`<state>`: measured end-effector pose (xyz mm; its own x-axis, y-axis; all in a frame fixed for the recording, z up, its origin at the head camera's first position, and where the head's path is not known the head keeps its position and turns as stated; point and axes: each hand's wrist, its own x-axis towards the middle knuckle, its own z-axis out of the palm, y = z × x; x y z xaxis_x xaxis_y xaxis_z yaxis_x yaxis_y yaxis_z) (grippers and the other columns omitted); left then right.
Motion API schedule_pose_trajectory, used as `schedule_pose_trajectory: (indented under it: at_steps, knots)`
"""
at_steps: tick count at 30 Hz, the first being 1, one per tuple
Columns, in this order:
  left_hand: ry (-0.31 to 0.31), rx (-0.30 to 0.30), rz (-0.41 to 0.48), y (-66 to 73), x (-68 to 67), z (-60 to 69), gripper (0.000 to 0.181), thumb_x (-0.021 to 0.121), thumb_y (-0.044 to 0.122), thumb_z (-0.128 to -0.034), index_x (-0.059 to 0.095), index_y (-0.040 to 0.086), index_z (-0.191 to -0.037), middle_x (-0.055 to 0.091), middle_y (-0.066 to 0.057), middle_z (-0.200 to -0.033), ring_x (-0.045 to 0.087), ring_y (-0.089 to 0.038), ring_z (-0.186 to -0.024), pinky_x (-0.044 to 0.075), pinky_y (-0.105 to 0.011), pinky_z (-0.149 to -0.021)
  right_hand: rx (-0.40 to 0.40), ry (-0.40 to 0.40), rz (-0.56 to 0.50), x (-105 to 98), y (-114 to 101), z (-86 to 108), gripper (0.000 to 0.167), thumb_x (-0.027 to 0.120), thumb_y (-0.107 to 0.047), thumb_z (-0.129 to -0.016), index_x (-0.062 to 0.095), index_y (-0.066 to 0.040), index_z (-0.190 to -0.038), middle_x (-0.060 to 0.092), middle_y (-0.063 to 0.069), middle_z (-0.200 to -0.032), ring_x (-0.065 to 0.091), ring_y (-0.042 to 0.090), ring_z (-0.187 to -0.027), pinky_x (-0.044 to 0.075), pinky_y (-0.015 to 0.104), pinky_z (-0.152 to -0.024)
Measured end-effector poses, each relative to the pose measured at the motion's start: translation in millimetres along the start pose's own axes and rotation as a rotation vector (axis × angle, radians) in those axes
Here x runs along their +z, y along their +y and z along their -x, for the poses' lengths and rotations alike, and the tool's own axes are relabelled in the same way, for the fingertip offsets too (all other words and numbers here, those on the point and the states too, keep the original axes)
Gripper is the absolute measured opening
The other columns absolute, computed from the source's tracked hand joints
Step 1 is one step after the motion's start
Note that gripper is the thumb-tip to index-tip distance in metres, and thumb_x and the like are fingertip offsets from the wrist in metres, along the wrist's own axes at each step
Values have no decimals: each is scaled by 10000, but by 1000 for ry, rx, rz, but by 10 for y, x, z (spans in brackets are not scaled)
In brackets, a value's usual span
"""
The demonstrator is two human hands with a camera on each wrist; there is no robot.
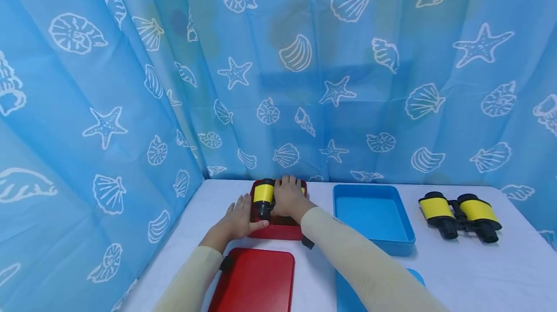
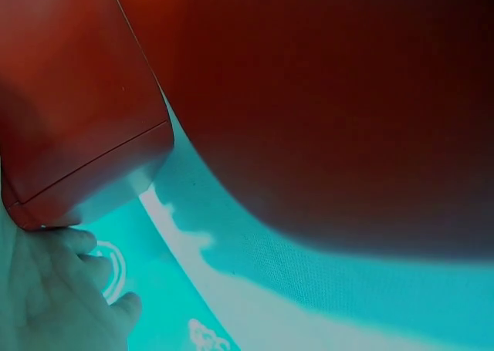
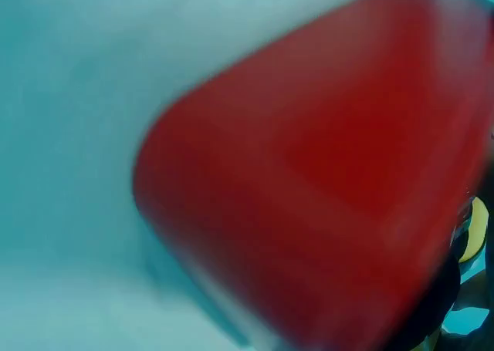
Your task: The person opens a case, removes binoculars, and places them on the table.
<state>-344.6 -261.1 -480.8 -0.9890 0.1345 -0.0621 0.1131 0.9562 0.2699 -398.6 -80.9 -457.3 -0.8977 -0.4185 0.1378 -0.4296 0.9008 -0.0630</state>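
Observation:
Black and yellow binoculars (image 1: 263, 195) sit in a red box (image 1: 276, 232) at the back of the table. My right hand (image 1: 289, 198) reaches into the box and grips them around the middle, hiding much of the far barrel. Against the box's left side rests my left hand (image 1: 238, 220), fingers extended and thumb at the front rim. In the left wrist view, that hand (image 2: 65, 289) touches the red box (image 2: 85, 96). A blurred red box wall (image 3: 309, 173) fills most of the right wrist view, with a yellow bit of the binoculars (image 3: 477, 231) at its edge.
A red lid (image 1: 256, 283) lies in front of the red box, beneath the left forearm. To the right are a blue box (image 1: 370, 210), a blue lid (image 1: 348, 295) partly under the right sleeve, and a second pair of binoculars (image 1: 461, 215). A shell-patterned curtain (image 1: 278, 84) hangs behind.

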Motion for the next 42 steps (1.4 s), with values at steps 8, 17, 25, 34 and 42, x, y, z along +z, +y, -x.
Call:
schedule_pose_trajectory:
  at_steps: [8, 17, 25, 34, 42]
  knots:
    - [-8, -5, -11, -21, -7, 1, 1168, 687, 688, -737, 163, 22, -1542, 271, -177, -1550, 182, -385, -1434, 147, -587, -1128, -43, -52, 48, -273, 151, 17, 1042, 761, -663, -667, 443, -34, -1435, 472, 163, -1262, 384, 317, -1151, 399, 484, -1001]
    - [-3, -10, -18, -67, -15, 27, 1169, 708, 671, -729, 176, 20, -1541, 264, -188, -1551, 189, -404, -1426, 168, -594, -1120, -104, -100, 130, -454, 304, 184, 1058, 658, -736, -721, 385, -50, -1479, 413, 182, -1352, 349, 341, -1227, 372, 465, -1033]
    - [14, 2, -15, -51, -6, 13, 1161, 713, 656, -734, 169, 25, -1542, 261, -189, -1548, 193, -409, -1421, 183, -595, -1116, -147, -62, 167, -578, 544, 311, 1076, 634, -753, -727, 361, -48, -1493, 386, 189, -1407, 317, 352, -1287, 398, 450, -1029]
    - [28, 21, -20, 4, 24, 9, 1166, 772, 578, -720, 158, 28, -1544, 263, -191, -1542, 218, -417, -1406, 233, -607, -1094, -81, -108, 104, -656, 983, 642, 1090, 606, -771, -723, 347, -56, -1504, 340, 190, -1477, 294, 360, -1329, 438, 467, -992]
    - [35, 57, -15, 39, -18, 57, 1175, 769, 579, -723, 139, 27, -1547, 248, -182, -1554, 210, -424, -1409, 225, -590, -1105, -67, -124, 61, -755, 1476, 1017, 1166, 604, -842, -654, 362, -83, -1505, 334, 177, -1477, 277, 370, -1343, 447, 539, -968]
